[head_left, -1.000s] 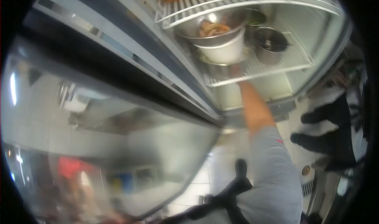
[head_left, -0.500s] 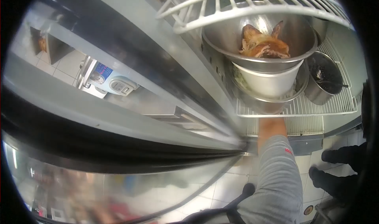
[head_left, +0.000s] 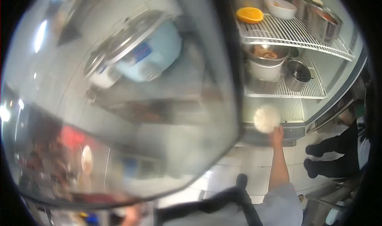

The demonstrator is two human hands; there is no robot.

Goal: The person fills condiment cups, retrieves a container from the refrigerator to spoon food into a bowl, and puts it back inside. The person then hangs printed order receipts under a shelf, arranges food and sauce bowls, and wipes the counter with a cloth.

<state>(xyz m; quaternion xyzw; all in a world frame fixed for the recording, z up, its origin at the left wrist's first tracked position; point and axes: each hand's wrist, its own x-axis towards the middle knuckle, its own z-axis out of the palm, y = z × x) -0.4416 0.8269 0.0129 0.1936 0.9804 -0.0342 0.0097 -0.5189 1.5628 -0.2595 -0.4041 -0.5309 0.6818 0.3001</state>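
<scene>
My right hand (head_left: pixel 277 135) is closed on the near rim of a round bowl of white food (head_left: pixel 267 119). Blur hides what the food is. The bowl is just in front of the bottom of a glass-door fridge, below its wire shelves. My left hand (head_left: pixel 133 215) shows blurred at the bottom edge of the view, close to the lower rim of the open glass door (head_left: pixel 187 182). Its fingers are smeared, so I cannot make out its grip.
On the middle shelf, a steel bowl of cooked meat (head_left: pixel 266 52) rests on a white tub (head_left: pixel 266 70), beside a steel pot (head_left: pixel 297 75). Above are an orange bowl (head_left: pixel 250 15) and white bowl (head_left: pixel 281 7). Rice cookers (head_left: pixel 153 50) show through the door. Another person's legs (head_left: pixel 332 154) stand right.
My right hand, hidden under the middle shelf before, has come out with the bowl of white food. My view has drawn back from the fridge, and my left hand now shows.
</scene>
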